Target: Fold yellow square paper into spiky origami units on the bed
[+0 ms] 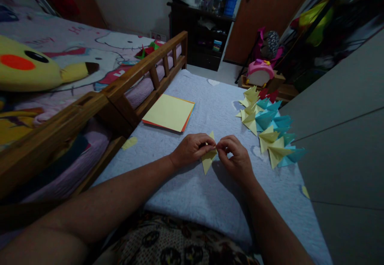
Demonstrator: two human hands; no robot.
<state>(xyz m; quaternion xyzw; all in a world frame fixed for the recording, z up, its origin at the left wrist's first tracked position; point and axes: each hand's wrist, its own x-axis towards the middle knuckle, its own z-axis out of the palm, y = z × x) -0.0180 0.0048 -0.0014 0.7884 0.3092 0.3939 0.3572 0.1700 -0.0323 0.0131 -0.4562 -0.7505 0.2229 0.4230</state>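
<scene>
A partly folded piece of yellow origami paper [207,163] is between my hands, its pointed lower end aimed toward me and another tip showing above my fingers. My left hand [192,150] pinches it from the left, thumb and fingers pressed together over its middle. From the right, my right hand [235,157] pinches the paper's right edge between thumb and forefinger, close to the left fingertips. The fingers cover much of the fold. Beyond my left hand lies a stack of square coloured paper [169,112], a pale yellow sheet on top with orange and blue edges beneath.
Several folded yellow origami pieces [270,139] and blue origami pieces [265,119] stand along the right side of the cloth-covered surface [186,193]. A wooden bed rail [144,73] borders the left. A pale panel [345,137] rises at the right. A pink toy [259,73] sits beyond.
</scene>
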